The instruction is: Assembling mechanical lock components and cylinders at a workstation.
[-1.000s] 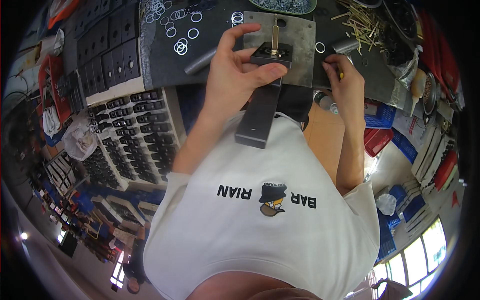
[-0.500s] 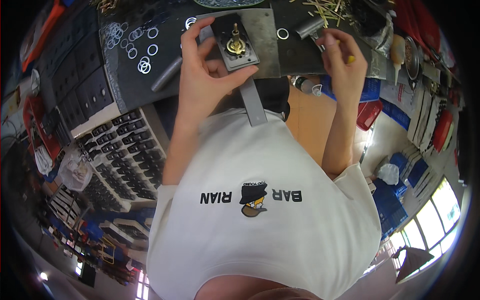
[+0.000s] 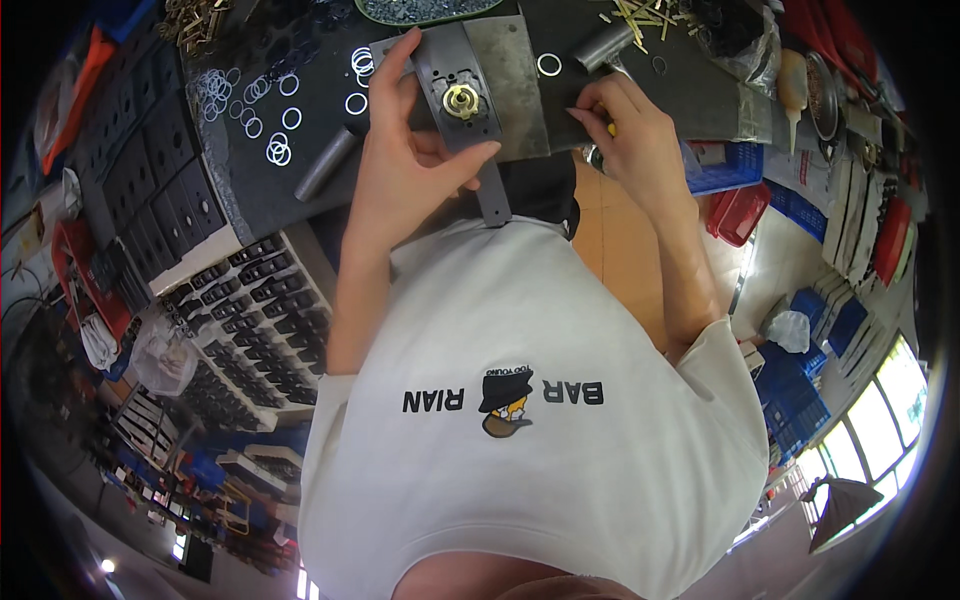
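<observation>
A: Left hand (image 3: 405,175)?
B: Thumb at the near edge, index finger along the far left side. It grips a dark plate (image 3: 445,65) between them.
A: Anything on the plate?
B: A brass-coloured round fitting (image 3: 461,100), seated about its middle.
A: Right hand (image 3: 637,130)?
B: Off to the right, apart from the plate. Fingers curled in; a yellow piece (image 3: 612,129) shows between them. Cannot tell what it is.
A: Near the plate?
B: A dark bar (image 3: 492,197) juts from below it toward the white shirt (image 3: 540,300). A grey metal sheet (image 3: 508,70) lies alongside, on the tabletop (image 3: 250,190).
A: Farther out?
B: Left: a metal cylinder (image 3: 328,165), then scattered pale rings (image 3: 215,92). Right: another cylinder (image 3: 603,47), thin brass-coloured strips (image 3: 645,22) beyond. A blue crate (image 3: 725,170) sits past the tabletop's edge.
</observation>
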A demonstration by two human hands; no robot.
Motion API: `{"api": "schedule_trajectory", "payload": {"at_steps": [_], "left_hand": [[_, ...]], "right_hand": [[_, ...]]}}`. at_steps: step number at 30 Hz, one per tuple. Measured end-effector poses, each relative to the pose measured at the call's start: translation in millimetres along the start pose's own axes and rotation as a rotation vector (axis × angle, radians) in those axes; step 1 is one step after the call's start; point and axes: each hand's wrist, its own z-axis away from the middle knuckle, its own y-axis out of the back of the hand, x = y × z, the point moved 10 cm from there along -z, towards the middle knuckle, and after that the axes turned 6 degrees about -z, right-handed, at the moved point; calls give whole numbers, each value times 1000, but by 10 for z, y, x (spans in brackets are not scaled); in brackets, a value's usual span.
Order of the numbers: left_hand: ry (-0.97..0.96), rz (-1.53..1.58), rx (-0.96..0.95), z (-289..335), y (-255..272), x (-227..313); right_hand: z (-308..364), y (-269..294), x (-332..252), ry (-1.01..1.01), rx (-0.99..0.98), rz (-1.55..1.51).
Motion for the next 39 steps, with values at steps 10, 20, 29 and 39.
{"api": "schedule_trajectory", "payload": {"at_steps": [10,20,29,39], "left_hand": [[-51,344,-30,-41,-111,21],[-42,360,-7,-49,-127,-61],[-46,356,-23,-70,-140,-74],[-41,347,-39,-78,-130,-120]], "right_hand": [[-61,30,-24,-1,13,0],[104,112,-19,51,-99,27],[149,563,285,90,555,-1216],[-44,385,286,225,416,-1586]]}}
